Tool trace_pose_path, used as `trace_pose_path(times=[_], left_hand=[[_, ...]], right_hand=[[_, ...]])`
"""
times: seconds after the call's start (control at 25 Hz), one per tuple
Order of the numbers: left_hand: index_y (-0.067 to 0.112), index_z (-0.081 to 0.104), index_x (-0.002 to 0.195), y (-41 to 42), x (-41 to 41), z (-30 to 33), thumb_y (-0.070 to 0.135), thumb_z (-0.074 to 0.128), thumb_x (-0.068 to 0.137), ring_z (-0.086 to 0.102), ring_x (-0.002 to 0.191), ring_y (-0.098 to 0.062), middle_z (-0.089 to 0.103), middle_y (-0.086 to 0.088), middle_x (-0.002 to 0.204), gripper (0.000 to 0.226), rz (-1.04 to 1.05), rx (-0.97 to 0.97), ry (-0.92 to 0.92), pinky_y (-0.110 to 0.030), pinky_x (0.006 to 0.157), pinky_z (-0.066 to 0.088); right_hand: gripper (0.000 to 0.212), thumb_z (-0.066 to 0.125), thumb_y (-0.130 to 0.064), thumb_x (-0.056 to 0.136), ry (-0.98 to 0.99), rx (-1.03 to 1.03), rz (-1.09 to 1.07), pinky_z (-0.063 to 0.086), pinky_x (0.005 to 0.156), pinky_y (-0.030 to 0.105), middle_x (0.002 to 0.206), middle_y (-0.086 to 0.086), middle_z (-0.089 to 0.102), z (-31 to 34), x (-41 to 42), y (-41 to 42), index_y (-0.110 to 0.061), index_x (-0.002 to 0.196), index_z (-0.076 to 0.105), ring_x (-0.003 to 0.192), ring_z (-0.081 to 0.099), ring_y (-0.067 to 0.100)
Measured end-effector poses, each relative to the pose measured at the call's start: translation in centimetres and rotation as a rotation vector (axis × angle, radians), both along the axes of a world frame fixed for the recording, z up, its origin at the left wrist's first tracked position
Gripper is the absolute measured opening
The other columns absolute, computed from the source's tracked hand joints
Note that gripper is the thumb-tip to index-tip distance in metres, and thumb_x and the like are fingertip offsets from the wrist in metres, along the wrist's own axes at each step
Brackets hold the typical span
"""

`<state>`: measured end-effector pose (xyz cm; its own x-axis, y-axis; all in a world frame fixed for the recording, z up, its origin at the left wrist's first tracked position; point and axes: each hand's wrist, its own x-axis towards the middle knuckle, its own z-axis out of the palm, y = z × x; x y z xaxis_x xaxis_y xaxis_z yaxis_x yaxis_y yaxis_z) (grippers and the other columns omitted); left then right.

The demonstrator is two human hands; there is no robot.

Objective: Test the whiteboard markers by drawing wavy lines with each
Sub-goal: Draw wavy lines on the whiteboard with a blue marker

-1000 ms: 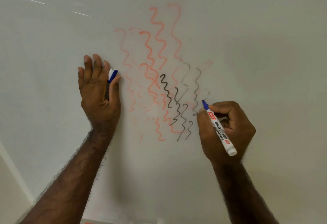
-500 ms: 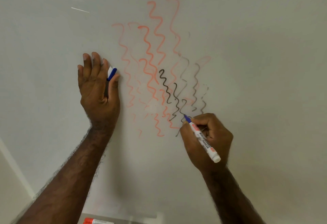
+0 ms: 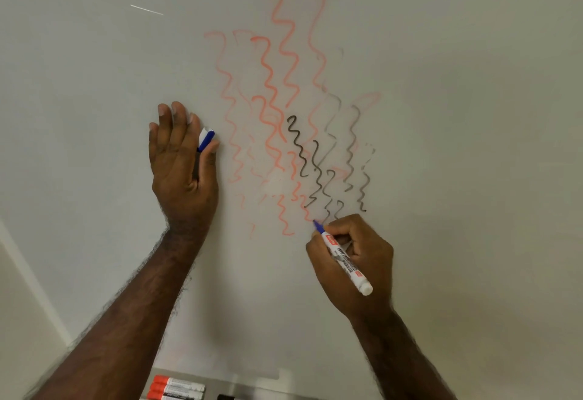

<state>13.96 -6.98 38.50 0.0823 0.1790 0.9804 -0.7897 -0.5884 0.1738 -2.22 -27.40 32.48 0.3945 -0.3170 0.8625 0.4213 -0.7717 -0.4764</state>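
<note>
Gripping: right hand (image 3: 356, 260) — its fingers are curled round the blue whiteboard marker (image 3: 342, 257), which is pinched near its front end.
Marker: the blue tip is pressed against the whiteboard (image 3: 473, 147) just above and left of the grip; the white barrel is slanted down to the right, and its rear end is seen past the knuckles.
Lines: black wavy lines (image 3: 318, 166) are found directly above the grip, the lowest reaching the marker tip; red wavy lines (image 3: 277, 84) are spread above and to the left, some faded or smeared.
Left hand (image 3: 181, 159): laid flat on the board well left of the grip, fingers straight and pointing up; a blue cap (image 3: 206, 141) is pinched between thumb and forefinger.
Tray: a ledge (image 3: 284, 391) is seen at the lower edge, below and left of the grip.
Spare markers: three red-capped markers (image 3: 176, 387) are laid side by side on the ledge; a black object (image 3: 225, 397) beside them is cut off by the frame edge, so what it is cannot be told.
</note>
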Motion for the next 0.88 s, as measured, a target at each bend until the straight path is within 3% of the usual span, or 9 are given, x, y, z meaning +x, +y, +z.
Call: trace_pose_path(times=[0.12, 0.2, 0.36, 0.52, 0.72, 0.88], left_hand=[[-0.012, 0.055, 0.141, 0.1, 0.0, -0.3, 0.006, 0.06, 0.107, 0.04, 0.149, -0.046, 0.05, -0.029, 0.152, 0.039, 0.003, 0.015, 0.01, -0.059, 0.127, 0.029], [-0.012, 0.054, 0.141, 0.2, -0.2, -0.6, 0.005, 0.06, 0.107, 0.04, 0.15, -0.045, 0.049, -0.028, 0.153, 0.039, -0.002, 0.021, 0.031, -0.06, 0.126, 0.029], [-0.006, 0.055, 0.144, 1.0, -2.2, -0.4, 0.007, 0.059, 0.108, 0.039, 0.152, -0.037, 0.049, -0.022, 0.156, 0.039, -0.085, 0.039, 0.107, -0.061, 0.125, 0.031], [0.019, 0.059, 0.143, 1.6, -7.7, -2.6, 0.012, 0.059, 0.108, 0.051, 0.146, -0.022, 0.06, -0.006, 0.149, 0.036, -0.337, -0.071, 0.344, -0.053, 0.125, 0.036], [0.02, 0.071, 0.131, 2.3, -12.8, -7.9, 0.019, 0.061, 0.104, 0.067, 0.124, -0.005, 0.075, 0.011, 0.126, 0.028, -0.451, -0.05, 0.715, -0.014, 0.101, 0.051], [0.027, 0.069, 0.131, 2.5, -14.6, -10.4, 0.025, 0.062, 0.102, 0.074, 0.107, -0.012, 0.08, 0.01, 0.102, 0.03, -0.561, 0.001, 0.909, -0.013, 0.085, 0.056]], right_hand=[[0.028, 0.079, -0.018, 0.079, 0.273, 0.074, 0.074, 0.05, 0.045, 0.035, 0.058, -0.007, 0.058, -0.3, -0.2, 0.7, -0.025, 0.069, 0.054, 0.048, 0.053, 0.015], [0.027, 0.082, -0.015, 0.08, 0.312, 0.124, 0.141, 0.053, 0.047, 0.037, 0.062, -0.006, 0.063, -0.3, -0.5, 0.7, -0.025, 0.072, 0.058, 0.05, 0.058, 0.016], [0.024, 0.086, -0.009, 0.084, 0.297, 0.266, 0.31, 0.057, 0.052, 0.029, 0.07, -0.002, 0.072, 0.3, -1.7, 0.6, -0.021, 0.083, 0.064, 0.057, 0.068, 0.019], [0.022, 0.085, -0.018, 0.086, 0.384, 0.428, 0.524, 0.055, 0.05, 0.025, 0.081, 0.005, 0.077, 0.5, -2.9, 0.5, -0.017, 0.092, 0.064, 0.065, 0.074, 0.026], [0.018, 0.084, -0.014, 0.087, 0.468, 0.54, 0.678, 0.056, 0.048, 0.037, 0.088, 0.014, 0.076, -0.9, -2.9, 0.4, -0.016, 0.099, 0.072, 0.074, 0.077, 0.033], [0.017, 0.084, -0.015, 0.089, 0.547, 0.583, 0.724, 0.054, 0.047, 0.035, 0.087, 0.014, 0.078, -2.0, -2.7, 1.4, -0.009, 0.101, 0.074, 0.074, 0.077, 0.033]])
